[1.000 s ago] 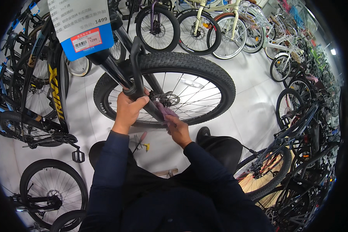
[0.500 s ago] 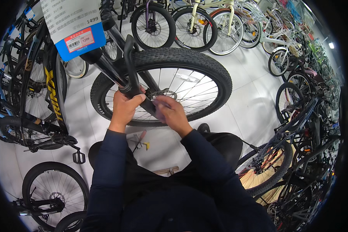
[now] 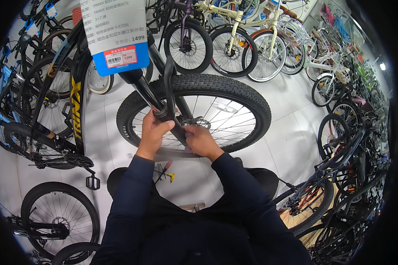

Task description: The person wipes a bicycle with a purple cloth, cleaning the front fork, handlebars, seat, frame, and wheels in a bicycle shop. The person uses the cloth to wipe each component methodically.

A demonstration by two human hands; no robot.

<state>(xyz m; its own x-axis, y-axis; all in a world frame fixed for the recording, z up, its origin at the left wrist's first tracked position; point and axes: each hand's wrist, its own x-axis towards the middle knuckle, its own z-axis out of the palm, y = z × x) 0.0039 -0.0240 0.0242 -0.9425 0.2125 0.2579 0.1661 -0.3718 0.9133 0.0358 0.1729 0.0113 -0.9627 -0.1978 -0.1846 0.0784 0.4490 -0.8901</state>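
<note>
A bicycle's black suspension fork [image 3: 177, 131] slants down in front of me, with a knobby-tyred front wheel [image 3: 234, 84] in it. My left hand [image 3: 151, 138] is wrapped round the fork leg just under the arch, its thumb lying along the front. At the lower end of the same leg, my right hand [image 3: 202, 142] is closed with bent fingers, close to the hub. What its fingertips pinch is hidden. A disc rotor [image 3: 201, 124] shows behind the leg. A price tag [image 3: 119, 48] hangs over the upper fork.
Between my legs, a red-handled tool [image 3: 167, 166] and a yellow tool [image 3: 171, 177] lie on the white tile floor [image 3: 292, 104]. Bicycles stand close on the left, with a yellow-lettered frame [image 3: 76, 106]. More fill the back and right. A loose-looking wheel [image 3: 59, 194] sits at lower left.
The view has shifted, so the fork, wheel and hands appear lower and slightly further right. My right hand, blurred before, is now sharp at the fork's lower end. My left hand keeps its hold.
</note>
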